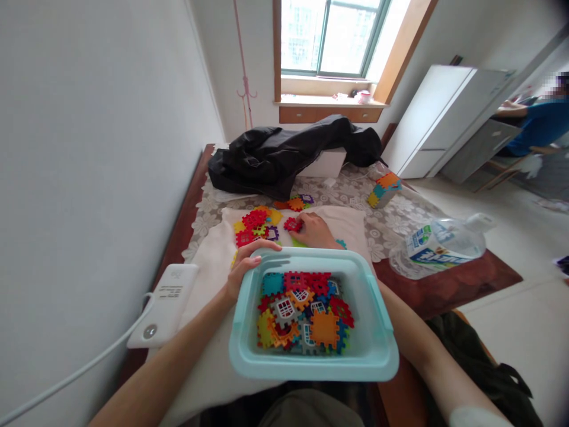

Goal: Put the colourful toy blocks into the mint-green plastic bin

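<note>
My left hand [249,265] grips the far left corner of a light blue plastic bin [376,356], its thumb and fingers closed on the rim. Inside the bin lie several interlocking plastic building tiles [324,329] in orange, red, grey, blue and yellow, some with white window grids. Beyond the bin, my right hand [313,230] is low over the white cloth, fingers closed on a red tile [292,224]. A pale green piece shows under that hand, partly hidden. Left of it sits a loose pile of colourful tiles [255,222].
A black cloth [267,157] covers things at the table's back. An assembled tile block [384,188] and a large clear bottle [444,240] stand to the right. At left lies a white power strip [171,299] with its cable. A person in blue [544,121] sits far right.
</note>
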{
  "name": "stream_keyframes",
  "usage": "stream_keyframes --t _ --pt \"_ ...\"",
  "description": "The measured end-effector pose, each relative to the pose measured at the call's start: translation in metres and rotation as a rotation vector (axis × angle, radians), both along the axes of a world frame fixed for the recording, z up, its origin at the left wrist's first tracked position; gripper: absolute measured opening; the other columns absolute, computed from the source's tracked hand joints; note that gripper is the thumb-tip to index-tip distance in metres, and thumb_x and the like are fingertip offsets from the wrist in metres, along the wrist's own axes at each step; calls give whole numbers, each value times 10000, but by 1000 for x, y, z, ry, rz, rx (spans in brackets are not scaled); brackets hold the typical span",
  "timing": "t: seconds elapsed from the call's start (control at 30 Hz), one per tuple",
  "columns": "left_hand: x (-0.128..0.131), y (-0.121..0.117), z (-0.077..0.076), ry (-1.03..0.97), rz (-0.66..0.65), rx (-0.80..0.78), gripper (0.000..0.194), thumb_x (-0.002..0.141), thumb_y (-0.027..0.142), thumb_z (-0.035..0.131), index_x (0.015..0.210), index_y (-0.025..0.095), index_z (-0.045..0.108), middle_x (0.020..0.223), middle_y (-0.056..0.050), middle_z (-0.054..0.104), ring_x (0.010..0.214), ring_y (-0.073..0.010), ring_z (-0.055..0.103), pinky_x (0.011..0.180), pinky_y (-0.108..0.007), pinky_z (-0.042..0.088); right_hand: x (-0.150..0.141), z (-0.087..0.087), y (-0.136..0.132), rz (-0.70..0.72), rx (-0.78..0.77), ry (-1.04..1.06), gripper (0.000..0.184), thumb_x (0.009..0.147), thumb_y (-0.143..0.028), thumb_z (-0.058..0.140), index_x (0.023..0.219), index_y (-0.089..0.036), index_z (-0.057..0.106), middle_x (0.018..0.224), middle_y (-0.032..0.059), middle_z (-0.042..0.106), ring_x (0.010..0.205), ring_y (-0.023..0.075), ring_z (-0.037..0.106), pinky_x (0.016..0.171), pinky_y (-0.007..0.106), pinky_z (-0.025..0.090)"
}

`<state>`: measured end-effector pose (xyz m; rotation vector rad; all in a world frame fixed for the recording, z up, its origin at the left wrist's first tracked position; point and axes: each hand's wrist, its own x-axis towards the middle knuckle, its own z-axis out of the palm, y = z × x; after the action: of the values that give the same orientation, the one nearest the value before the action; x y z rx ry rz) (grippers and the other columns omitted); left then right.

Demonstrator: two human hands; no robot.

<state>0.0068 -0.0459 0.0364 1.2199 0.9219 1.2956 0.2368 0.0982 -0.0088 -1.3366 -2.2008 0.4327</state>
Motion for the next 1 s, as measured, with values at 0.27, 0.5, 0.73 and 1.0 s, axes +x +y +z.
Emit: stream_keyframes --t 0.27,0.5,0.73,1.0 --pt "-4 5 -9 19 -55 14 323 874 422 647 1028 220 846 1142 -91 804 979 -287 730 817 -352 571 55 50 -14 296 -361 812 592 766 -712 868 1020 -209 686 1073 37 754 923 161 656 861 293 543" --pt "-4 5 -9 24 -64 -9 361 871 400 634 1065 182 845 1141 -108 795 964 -258 719 832 -319 555 97 88 -82 416 -325 624 576 928 -776 676 1012 -222 809 1180 116 775 1128 262 726 1081 443 549" --pt "-3 8 -10 -14 -112 5 370 834 418 655 1046 180 843 1046 -108 796 843 -231 696 737 -297 533 172 25 -208 -407 381 1176 396 943 -452 745 671 -195 614 658 -25 499 581 115 450 597 287 417" --pt "9 4 -9 -39 8 31 336 819 382 654 1024 220 864 1068 -94 793 958 -264 685 797 -320 560 218 -145 -323 -983 -137 479 445 885 -628 614 705 -223 664 573 15 565 547 216 566 531 324 455"
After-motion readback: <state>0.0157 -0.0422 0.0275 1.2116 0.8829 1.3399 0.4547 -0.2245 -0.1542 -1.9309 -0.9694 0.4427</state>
